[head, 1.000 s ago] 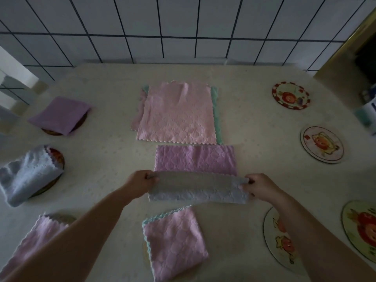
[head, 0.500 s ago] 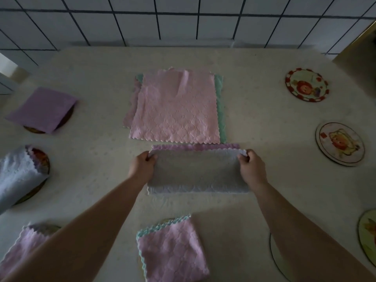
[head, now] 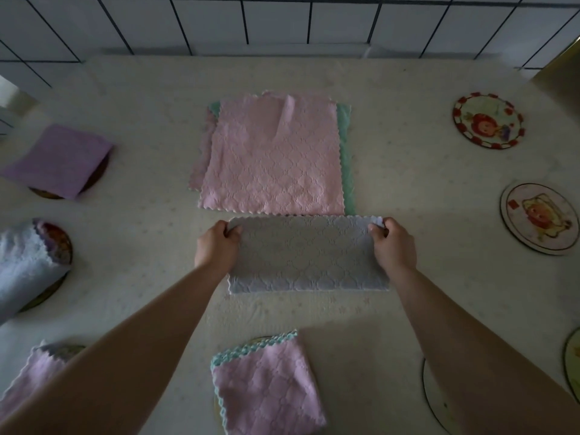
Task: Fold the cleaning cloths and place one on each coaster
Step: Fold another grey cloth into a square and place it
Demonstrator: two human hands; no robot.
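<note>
A pale grey-blue cloth (head: 307,255) lies folded in half on the table, its near layer laid over the far one. My left hand (head: 216,244) pinches its far left corner and my right hand (head: 392,243) pinches its far right corner. Just beyond it sits a stack of unfolded cloths, pink on top (head: 273,158) with a green edge (head: 346,158) showing. Folded cloths cover coasters: purple (head: 59,160), light blue (head: 22,265), lilac (head: 28,375) and pink (head: 266,387). Bare coasters (head: 488,120) (head: 538,218) lie at the right.
The table (head: 408,183) wears a cream patterned cover and meets a white tiled wall (head: 282,23). Two more coasters (head: 571,359) (head: 436,403) show at the lower right, partly behind my right forearm or cut by the frame edge.
Both hands carried the cloth's near edge away from me and laid it over the far edge, hiding the purple underside. The cloth now lies folded in half.
</note>
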